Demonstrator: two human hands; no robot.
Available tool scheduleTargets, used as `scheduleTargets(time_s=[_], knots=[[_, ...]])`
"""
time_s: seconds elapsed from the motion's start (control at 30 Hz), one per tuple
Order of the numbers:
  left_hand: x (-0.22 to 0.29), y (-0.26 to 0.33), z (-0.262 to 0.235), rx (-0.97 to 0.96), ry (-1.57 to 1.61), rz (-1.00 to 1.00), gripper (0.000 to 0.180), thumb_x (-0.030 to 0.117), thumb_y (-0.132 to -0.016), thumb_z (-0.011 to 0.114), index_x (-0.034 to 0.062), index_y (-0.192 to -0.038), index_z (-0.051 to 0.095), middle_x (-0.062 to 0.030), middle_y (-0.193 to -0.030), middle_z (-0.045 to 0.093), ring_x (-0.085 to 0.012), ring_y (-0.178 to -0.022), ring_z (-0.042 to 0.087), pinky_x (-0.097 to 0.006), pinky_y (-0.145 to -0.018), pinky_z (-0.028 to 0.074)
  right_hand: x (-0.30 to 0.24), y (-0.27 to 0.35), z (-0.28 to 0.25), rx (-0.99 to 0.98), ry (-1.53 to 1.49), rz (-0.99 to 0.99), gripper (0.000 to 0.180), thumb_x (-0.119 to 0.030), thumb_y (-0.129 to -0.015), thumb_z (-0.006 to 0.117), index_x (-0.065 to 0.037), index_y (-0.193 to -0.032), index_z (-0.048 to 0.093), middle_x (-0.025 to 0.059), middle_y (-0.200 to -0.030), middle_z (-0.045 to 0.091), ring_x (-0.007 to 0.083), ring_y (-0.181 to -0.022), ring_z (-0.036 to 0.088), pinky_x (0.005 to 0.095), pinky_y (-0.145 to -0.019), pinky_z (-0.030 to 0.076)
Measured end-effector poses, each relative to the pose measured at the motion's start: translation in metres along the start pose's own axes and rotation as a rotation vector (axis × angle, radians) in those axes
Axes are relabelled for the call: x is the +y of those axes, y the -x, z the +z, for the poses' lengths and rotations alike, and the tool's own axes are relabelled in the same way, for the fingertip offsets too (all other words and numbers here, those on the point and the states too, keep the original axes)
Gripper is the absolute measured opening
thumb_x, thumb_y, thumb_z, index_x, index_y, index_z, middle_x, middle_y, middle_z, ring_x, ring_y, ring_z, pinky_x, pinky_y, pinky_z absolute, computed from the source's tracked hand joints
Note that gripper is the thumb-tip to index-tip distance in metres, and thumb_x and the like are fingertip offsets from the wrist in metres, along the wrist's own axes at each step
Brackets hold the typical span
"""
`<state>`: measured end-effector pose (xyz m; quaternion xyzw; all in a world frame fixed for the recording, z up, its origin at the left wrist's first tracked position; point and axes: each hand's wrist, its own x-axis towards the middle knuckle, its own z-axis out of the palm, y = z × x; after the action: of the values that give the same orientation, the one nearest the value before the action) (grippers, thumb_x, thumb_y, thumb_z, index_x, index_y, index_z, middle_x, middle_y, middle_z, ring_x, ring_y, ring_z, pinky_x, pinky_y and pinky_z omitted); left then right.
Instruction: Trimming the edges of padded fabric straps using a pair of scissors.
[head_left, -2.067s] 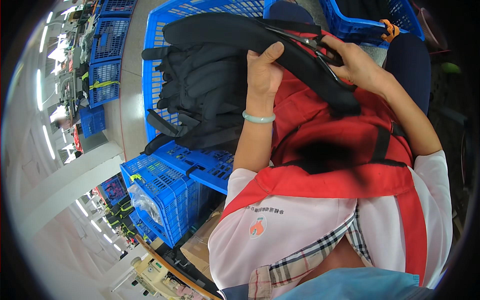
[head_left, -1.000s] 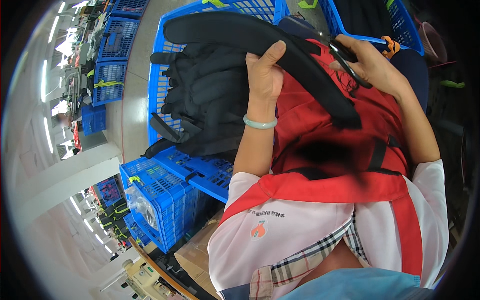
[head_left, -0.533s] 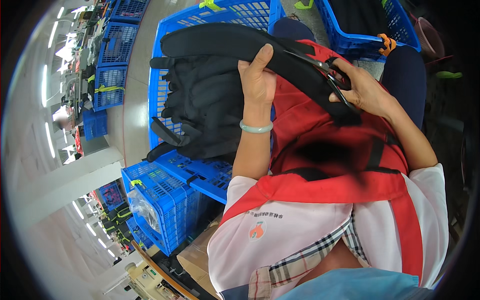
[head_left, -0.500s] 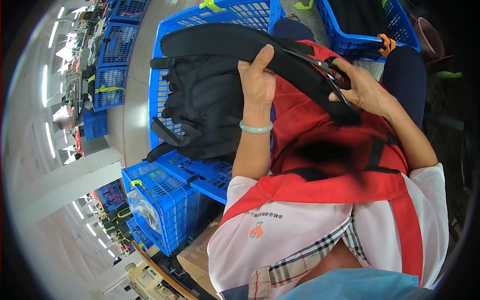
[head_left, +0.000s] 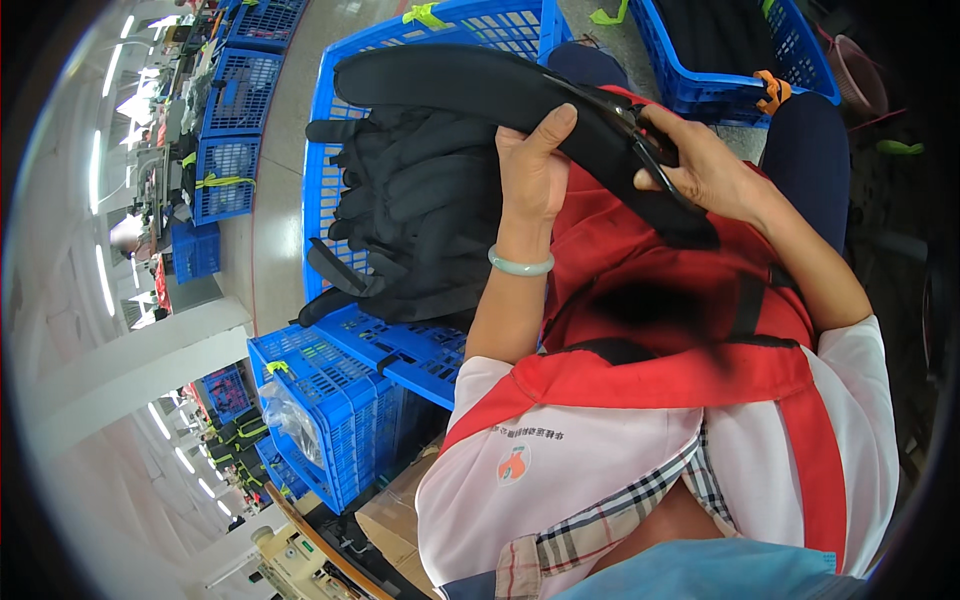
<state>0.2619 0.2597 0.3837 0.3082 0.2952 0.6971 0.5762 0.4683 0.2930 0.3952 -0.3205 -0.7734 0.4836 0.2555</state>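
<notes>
A long, curved black padded strip stretches across in front of me, over the red apron on my lap. My left hand grips its middle, thumb on top and fingers beneath. In my right hand is a pair of scissors, fingers in the handles. The blades lie along the strip's upper edge, pointing left; whether they are parted is hard to see. Left of my left hand, many similar black strips are heaped in a blue plastic crate.
Another blue crate with dark pieces stands at the far right, an orange tie on its rim. Stacked blue crates stand at the lower left beside a cardboard box. A sewing machine shows at the bottom left.
The strip and my left hand have shifted slightly right. My right hand with the scissors has moved a little left, closer to the left hand.
</notes>
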Motion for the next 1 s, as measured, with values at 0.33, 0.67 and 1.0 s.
scheduleTargets(time_s=[0.33, 0.67, 1.0], knots=[[0.006, -0.002, 0.000, -0.041, 0.028, -0.029, 0.033, -0.005, -0.083, 0.068, 0.0044, -0.113, 0.060, -0.0059, -0.105, 0.065, -0.0199, -0.097, 0.064, -0.034, -0.090, 0.051, -0.003, -0.006, -0.001, -0.041, 0.000, -0.006, 0.057, -0.042, -0.080, 0.075, 0.003, -0.108, 0.053, 0.0138, -0.073, 0.050, 0.0212, -0.065, 0.047, 0.0346, -0.060, 0.041], [0.016, -0.010, 0.005, -0.023, 0.026, -0.004, 0.027, -0.003, -0.082, 0.069, 0.0042, -0.107, 0.062, -0.0047, -0.099, 0.066, -0.0181, -0.093, 0.064, -0.034, -0.088, 0.052, -0.008, -0.007, -0.004, -0.040, 0.072, -0.037, 0.058, -0.042, -0.079, 0.076, 0.004, -0.107, 0.053, 0.0138, -0.072, 0.050, 0.0211, -0.064, 0.046, 0.0353, -0.060, 0.043], [0.010, -0.008, 0.003, -0.049, 0.059, -0.038, 0.027, -0.002, -0.084, 0.067, 0.0037, -0.109, 0.061, -0.0057, -0.101, 0.066, -0.0190, -0.094, 0.065, -0.036, -0.088, 0.053, 0.006, -0.004, 0.000, -0.073, -0.093, 0.131, 0.054, -0.040, -0.080, 0.075, 0.004, -0.105, 0.055, 0.0054, -0.069, 0.044, 0.0120, -0.064, 0.043, 0.0290, -0.055, 0.037]])
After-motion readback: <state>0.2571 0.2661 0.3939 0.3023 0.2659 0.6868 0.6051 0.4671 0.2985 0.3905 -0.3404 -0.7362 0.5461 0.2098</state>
